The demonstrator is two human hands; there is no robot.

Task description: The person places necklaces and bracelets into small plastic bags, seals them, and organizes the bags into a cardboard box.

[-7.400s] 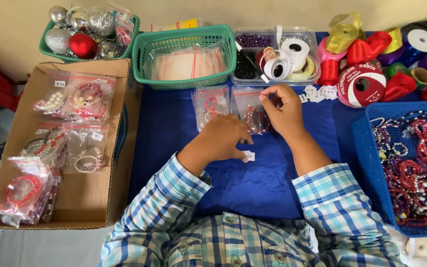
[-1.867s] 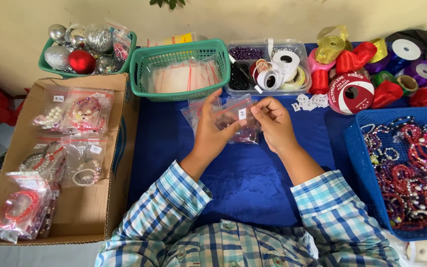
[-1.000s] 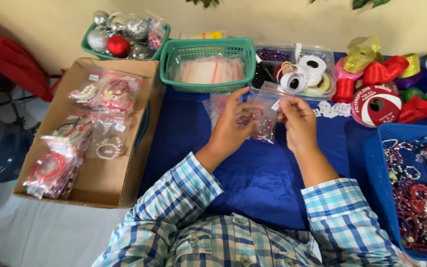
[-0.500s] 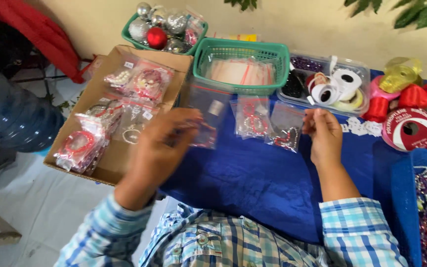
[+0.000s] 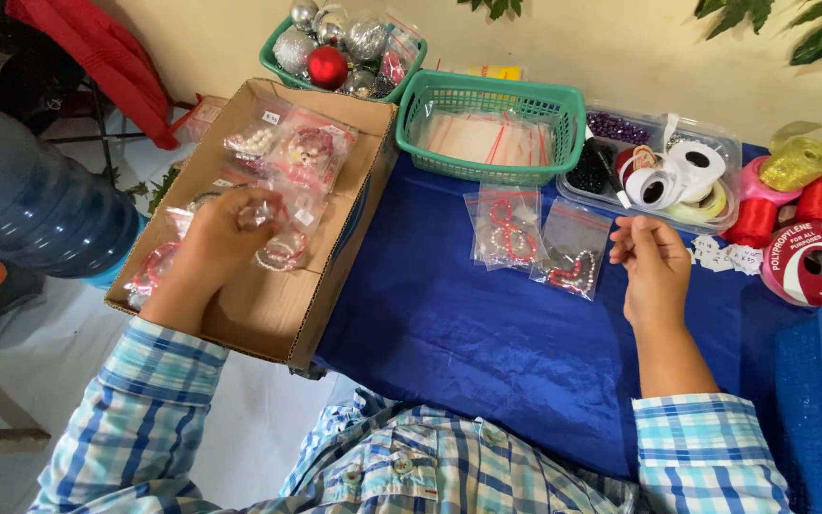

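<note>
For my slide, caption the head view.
Left hand lowers a clear bagged bracelet into the cardboard box; right hand rests beside two bags on blue cloth.

Glossy clear plastic bags (image 5: 504, 224) on sheeny blue cloth (image 5: 487, 343) — matt brown cardboard box (image 5: 268, 305) beside.

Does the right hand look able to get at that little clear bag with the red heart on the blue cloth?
Probably yes: the right hand hovers just beside the heart bag, with only bare blue cloth between them.
</note>
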